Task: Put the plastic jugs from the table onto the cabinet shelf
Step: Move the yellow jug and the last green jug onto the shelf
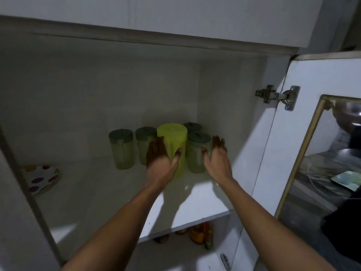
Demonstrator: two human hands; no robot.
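Both arms reach up into the open cabinet. The left hand [162,159] is spread, fingers together and pointing up, palm against the left flank of the lime-green jug [172,145]; its thumb lies on the jug's front. It presses rather than grips. The right hand [216,157] is likewise open, fingers loosely fanned, set at the right side of a clear jug with a dark green lid [198,153]. Its thumb looks to touch that jug's front, though in the dim light I cannot tell for sure. Neither hand is closed around anything.

Going left to right along the cabinet shelf [117,192]: a dotted plate [42,178] leans near the left wall, well apart from the rest. Then come two more clear jugs with green lids [121,149], side by side, the second partly behind the left hand. The lime jug stands upright next, just beside them. Behind the right-hand clear jug another green lid [192,127] shows at the back. Further right, the hinge [275,96] holds the open cabinet door [304,79]. Under the shelf, some orange bottles [199,233] show.
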